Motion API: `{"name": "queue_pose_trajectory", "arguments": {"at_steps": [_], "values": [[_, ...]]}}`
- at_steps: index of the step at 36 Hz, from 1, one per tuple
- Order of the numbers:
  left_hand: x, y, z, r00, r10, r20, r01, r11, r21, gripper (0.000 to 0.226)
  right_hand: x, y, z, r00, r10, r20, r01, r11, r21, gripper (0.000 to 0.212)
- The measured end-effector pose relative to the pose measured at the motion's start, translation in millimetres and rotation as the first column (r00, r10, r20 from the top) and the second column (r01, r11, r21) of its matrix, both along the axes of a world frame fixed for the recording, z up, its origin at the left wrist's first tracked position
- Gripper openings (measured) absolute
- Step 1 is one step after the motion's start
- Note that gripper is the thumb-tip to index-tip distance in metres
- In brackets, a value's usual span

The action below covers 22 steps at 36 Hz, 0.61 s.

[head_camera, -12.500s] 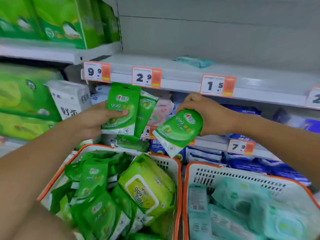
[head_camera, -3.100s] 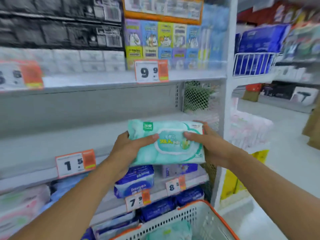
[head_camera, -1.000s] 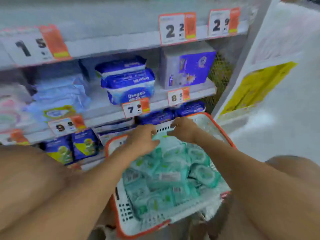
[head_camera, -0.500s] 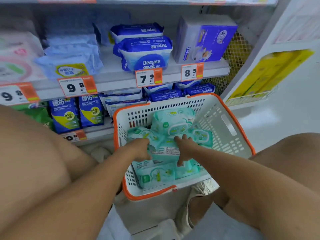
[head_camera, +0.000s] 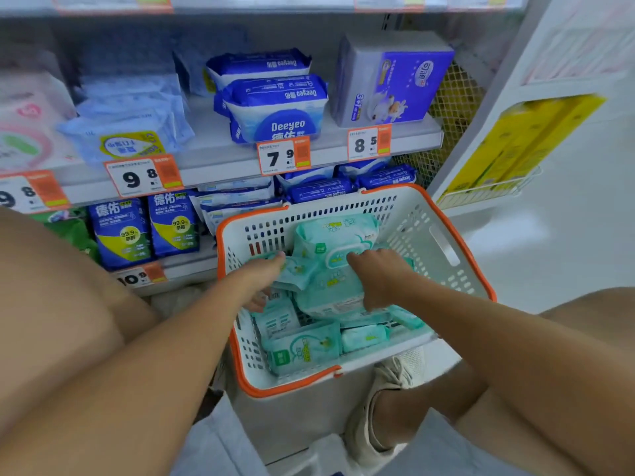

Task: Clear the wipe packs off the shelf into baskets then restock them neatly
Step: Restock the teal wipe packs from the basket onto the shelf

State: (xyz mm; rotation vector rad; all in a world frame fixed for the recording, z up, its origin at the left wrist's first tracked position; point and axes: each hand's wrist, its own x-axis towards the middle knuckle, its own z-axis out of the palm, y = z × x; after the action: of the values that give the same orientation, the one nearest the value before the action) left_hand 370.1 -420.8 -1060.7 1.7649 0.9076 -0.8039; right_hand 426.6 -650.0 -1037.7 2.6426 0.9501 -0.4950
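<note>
Head view: half a second earlier both hands lay flat on the packs; now they had closed on a teal wipe pack [head_camera: 330, 286] and tilted it up, so restocking was resuming. The left hand [head_camera: 261, 273] pinched its nine o'clock edge, the right hand [head_camera: 378, 273] curled over three o'clock, inside the basket [head_camera: 457, 242].

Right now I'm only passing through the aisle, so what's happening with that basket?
A person crouches at the shelves with both hands in a white plastic basket with an orange rim. The left hand and right hand are gathering mint-green wipe packs from the pile inside. Whether either hand has a firm grip is unclear.
</note>
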Motion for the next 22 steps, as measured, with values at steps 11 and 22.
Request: {"name": "queue_pose_trajectory", "arguments": {"at_steps": [11, 22], "values": [[20.2, -30.8, 72.4, 0.960, 0.278, -0.033, -0.228, 0.705, -0.672, 0.081, -1.6, -45.9, 91.2, 0.664, 0.221, 0.714, -0.631, 0.678, 0.377, 0.034], [22.4, -10.1, 142.6, 0.797, 0.563, 0.219, -0.071, 0.447, -0.892, 0.064, 7.4, -29.7, 148.1, 0.718, -0.044, 0.694, -0.636, 0.364, 0.681, 0.059]]}}
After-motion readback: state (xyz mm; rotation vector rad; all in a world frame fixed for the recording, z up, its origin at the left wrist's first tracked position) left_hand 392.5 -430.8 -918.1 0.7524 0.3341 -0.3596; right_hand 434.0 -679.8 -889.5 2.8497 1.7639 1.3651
